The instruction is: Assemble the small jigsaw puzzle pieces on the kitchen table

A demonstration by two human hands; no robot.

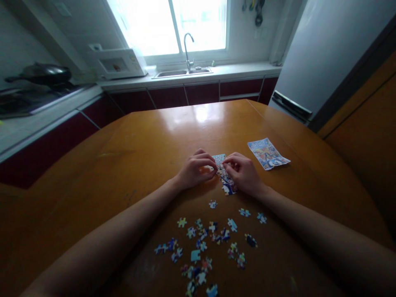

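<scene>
A partly joined jigsaw puzzle (pixel 228 189) lies on the wooden table between my hands, its middle and right side partly covered by fingers. At its left edge, my left hand (pixel 199 168) is closed in a pinch, thumb and index finger on the puzzle's border. From the right, my right hand (pixel 244 172) bends over the upper part with thumb and forefinger pressed together; whatever is between those tips is too small to make out. Closest to the puzzle is a loose jigsaw piece (pixel 213 204). Several more loose pieces (pixel 195 255) are scattered nearer to me.
A creased picture sheet (pixel 267 154) rests on the table (pixel 148 148) to the right of the puzzle. Beyond the far table edge are a counter with a sink (pixel 173 73), a microwave (pixel 119 62) and a stove with a black wok (pixel 43 74). A fridge (pixel 334 53) stands at right.
</scene>
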